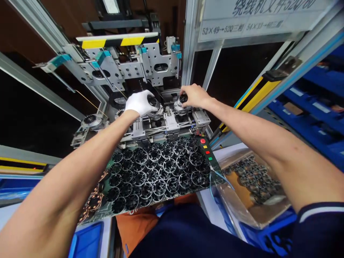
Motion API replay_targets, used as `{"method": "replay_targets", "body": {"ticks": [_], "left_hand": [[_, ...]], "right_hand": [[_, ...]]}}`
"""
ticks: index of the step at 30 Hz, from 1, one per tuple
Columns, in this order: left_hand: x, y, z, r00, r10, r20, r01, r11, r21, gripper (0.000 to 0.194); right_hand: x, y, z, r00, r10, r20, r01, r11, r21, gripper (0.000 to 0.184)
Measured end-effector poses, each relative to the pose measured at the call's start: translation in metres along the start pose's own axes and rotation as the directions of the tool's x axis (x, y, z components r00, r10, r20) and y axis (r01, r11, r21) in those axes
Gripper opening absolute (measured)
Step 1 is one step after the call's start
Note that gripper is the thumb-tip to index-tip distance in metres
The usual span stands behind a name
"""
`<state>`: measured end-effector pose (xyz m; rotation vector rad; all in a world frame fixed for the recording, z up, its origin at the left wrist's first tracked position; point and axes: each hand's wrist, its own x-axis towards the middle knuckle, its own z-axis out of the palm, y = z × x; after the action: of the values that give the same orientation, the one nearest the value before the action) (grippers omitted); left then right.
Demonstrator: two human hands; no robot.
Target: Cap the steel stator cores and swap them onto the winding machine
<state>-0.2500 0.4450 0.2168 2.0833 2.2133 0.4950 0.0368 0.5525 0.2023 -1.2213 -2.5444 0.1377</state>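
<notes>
My left hand (140,103), in a white glove, is closed around a black ring-shaped stator core (152,101). It holds the core tilted, just over one of the round metal fixtures (157,113) of the winding machine. My bare right hand (194,96) grips another stator core (183,98) between thumb and fingers. That core is at the rightmost fixture (180,109); whether it is fully seated I cannot tell. At the far left, a stator core (92,120) sits in its own fixture. One more fixture is partly hidden behind my left hand and wrist.
Several rows of stator cores (170,165) stand on the green worktop before me. Copper-wound stators (94,200) lie at its left. Red, yellow and green buttons (202,141) line the right edge. A box (279,211) holds more cores. Wire guides (100,59) hang above the fixtures.
</notes>
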Motion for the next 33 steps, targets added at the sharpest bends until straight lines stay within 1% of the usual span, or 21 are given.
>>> {"method": "replay_targets", "body": {"ticks": [2, 4, 6, 9, 12, 15, 18, 20, 21, 23, 25, 27, 28, 30, 32, 33], "left_hand": [[0.002, -0.007, 0.001, 0.999, 0.018, 0.04, -0.019, 1.0, 0.022, 0.084], [0.005, -0.01, -0.003, 0.995, 0.044, 0.095, -0.05, 0.996, 0.068, 0.087], [0.009, -0.008, -0.008, 0.985, 0.049, 0.163, -0.073, 0.987, 0.144, 0.091], [0.014, 0.002, -0.013, 0.97, 0.022, 0.241, -0.087, 0.961, 0.264, 0.091], [0.021, 0.012, -0.014, 0.966, 0.01, 0.257, -0.098, 0.939, 0.329, 0.091], [0.027, 0.017, -0.017, 0.96, 0.018, 0.279, -0.121, 0.926, 0.357, 0.087], [0.024, 0.019, -0.018, 0.95, 0.041, 0.31, -0.156, 0.92, 0.359, 0.082], [0.012, 0.02, -0.014, 0.951, 0.073, 0.3, -0.179, 0.923, 0.342, 0.078], [0.004, 0.02, -0.008, 0.952, 0.095, 0.291, -0.193, 0.924, 0.331, 0.08], [-0.017, 0.02, 0.007, 0.954, 0.138, 0.267, -0.219, 0.927, 0.305, 0.095], [-0.036, 0.019, 0.026, 0.962, 0.156, 0.223, -0.215, 0.939, 0.27, 0.113], [-0.048, 0.017, 0.045, 0.969, 0.144, 0.203, -0.188, 0.958, 0.216, 0.119], [-0.051, 0.016, 0.053, 0.971, 0.129, 0.203, -0.17, 0.966, 0.194, 0.119], [-0.051, 0.013, 0.064, 0.969, 0.11, 0.221, -0.149, 0.975, 0.164, 0.118], [-0.047, 0.012, 0.065, 0.967, 0.107, 0.23, -0.143, 0.978, 0.15, 0.119], [-0.045, 0.012, 0.061, 0.967, 0.106, 0.233, -0.141, 0.98, 0.141, 0.118]], "right_hand": [[0.003, 0.006, 0.002, 1.0, -0.025, 0.018, 0.025, 1.0, 0.003, 0.064], [0.01, 0.011, 0.0, 0.998, -0.052, 0.044, 0.052, 0.999, 0.007, 0.065], [0.017, 0.015, -0.003, 0.994, -0.077, 0.08, 0.076, 0.997, 0.01, 0.066], [0.028, 0.017, -0.007, 0.984, -0.103, 0.148, 0.107, 0.994, -0.014, 0.068], [0.038, 0.02, -0.009, 0.97, -0.116, 0.214, 0.13, 0.99, -0.053, 0.068], [0.048, 0.026, -0.011, 0.952, -0.128, 0.279, 0.154, 0.985, -0.072, 0.068], [0.049, 0.027, -0.01, 0.936, -0.119, 0.332, 0.158, 0.983, -0.093, 0.066], [0.037, 0.022, -0.004, 0.939, -0.119, 0.322, 0.158, 0.982, -0.099, 0.066], [0.028, 0.018, 0.001, 0.945, -0.127, 0.3, 0.162, 0.982, -0.095, 0.068], [0.002, 0.01, 0.016, 0.959, -0.151, 0.241, 0.173, 0.982, -0.073, 0.078], [-0.027, 0.003, 0.035, 0.968, -0.158, 0.194, 0.17, 0.984, -0.048, 0.094], [-0.052, 0.0, 0.051, 0.977, -0.152, 0.149, 0.158, 0.987, -0.028, 0.104], [-0.06, 0.0, 0.058, 0.981, -0.151, 0.123, 0.154, 0.988, -0.017, 0.105], [-0.069, 0.001, 0.065, 0.985, -0.155, 0.081, 0.155, 0.988, 0.006, 0.104], [-0.068, 0.002, 0.067, 0.987, -0.151, 0.057, 0.15, 0.988, 0.021, 0.099], [-0.066, 0.003, 0.066, 0.989, -0.143, 0.046, 0.142, 0.99, 0.024, 0.095]]}}
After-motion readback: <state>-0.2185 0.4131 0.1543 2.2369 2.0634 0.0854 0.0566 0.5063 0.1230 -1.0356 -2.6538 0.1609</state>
